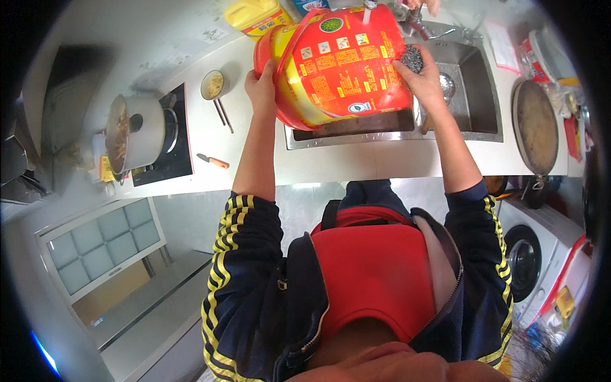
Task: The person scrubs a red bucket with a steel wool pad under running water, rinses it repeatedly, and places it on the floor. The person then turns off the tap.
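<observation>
A red plastic bucket [343, 67] with a yellow band and printed writing lies on its side above the left basin of a steel double sink [355, 138]. My left hand [264, 88] grips its rim at the left, the thumb on the near side. At the bucket's base, my right hand [422, 76] holds a steel wool scourer [411, 58], the thumb touching the bucket. Below the right hand, a round shiny metal utensil [447, 86] with what looks like a wooden handle rests at the sink's divider. The faucet [425, 28] stands behind the basins.
Left on the counter are a bowl of food [214, 86], chopsticks [223, 115], a knife with an orange handle [213, 161] and a large pot [138, 131] on a black cooktop [176, 162]. A yellow jug [258, 16] stands behind the bucket. A round pan [535, 126] lies at right.
</observation>
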A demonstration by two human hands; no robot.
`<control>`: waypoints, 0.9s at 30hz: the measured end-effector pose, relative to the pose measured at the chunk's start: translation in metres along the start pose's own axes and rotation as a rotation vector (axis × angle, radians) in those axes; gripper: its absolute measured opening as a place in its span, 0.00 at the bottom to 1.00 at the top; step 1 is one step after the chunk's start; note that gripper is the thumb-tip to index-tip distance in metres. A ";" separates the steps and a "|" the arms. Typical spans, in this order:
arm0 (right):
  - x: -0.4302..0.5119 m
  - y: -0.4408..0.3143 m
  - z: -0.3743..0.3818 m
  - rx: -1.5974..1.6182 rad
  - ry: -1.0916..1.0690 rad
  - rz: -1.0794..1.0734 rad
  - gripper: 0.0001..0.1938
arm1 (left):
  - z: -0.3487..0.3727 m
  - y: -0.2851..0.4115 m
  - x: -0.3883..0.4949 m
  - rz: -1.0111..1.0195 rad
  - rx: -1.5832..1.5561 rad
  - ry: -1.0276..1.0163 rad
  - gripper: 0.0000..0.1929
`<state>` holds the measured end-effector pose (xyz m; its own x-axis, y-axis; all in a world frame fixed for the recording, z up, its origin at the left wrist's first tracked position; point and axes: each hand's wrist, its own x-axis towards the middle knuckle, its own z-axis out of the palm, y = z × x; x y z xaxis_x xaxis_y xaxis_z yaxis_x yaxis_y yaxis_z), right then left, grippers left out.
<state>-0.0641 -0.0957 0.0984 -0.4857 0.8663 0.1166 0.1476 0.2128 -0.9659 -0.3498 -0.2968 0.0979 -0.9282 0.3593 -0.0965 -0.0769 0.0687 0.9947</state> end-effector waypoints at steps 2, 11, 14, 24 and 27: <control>0.003 -0.012 0.003 -0.023 -0.014 -0.022 0.25 | -0.003 0.003 -0.001 -0.006 -0.045 0.012 0.17; 0.012 -0.056 0.012 -0.178 -0.103 -0.124 0.24 | -0.022 -0.009 -0.014 -0.126 -0.210 0.058 0.17; 0.016 -0.066 0.016 -0.198 -0.100 -0.267 0.25 | -0.026 -0.018 -0.022 -0.183 -0.289 0.072 0.17; 0.022 -0.092 0.027 -0.388 -0.125 -0.533 0.24 | -0.006 -0.076 -0.046 -0.331 -0.476 0.118 0.20; 0.006 -0.094 0.035 -0.492 -0.164 -0.513 0.26 | -0.003 -0.098 -0.045 -0.369 -0.210 0.184 0.25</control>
<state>-0.1110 -0.1268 0.1815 -0.7153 0.5319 0.4533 0.2180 0.7861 -0.5784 -0.3015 -0.3220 0.0044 -0.8727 0.1737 -0.4562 -0.4686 -0.0357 0.8827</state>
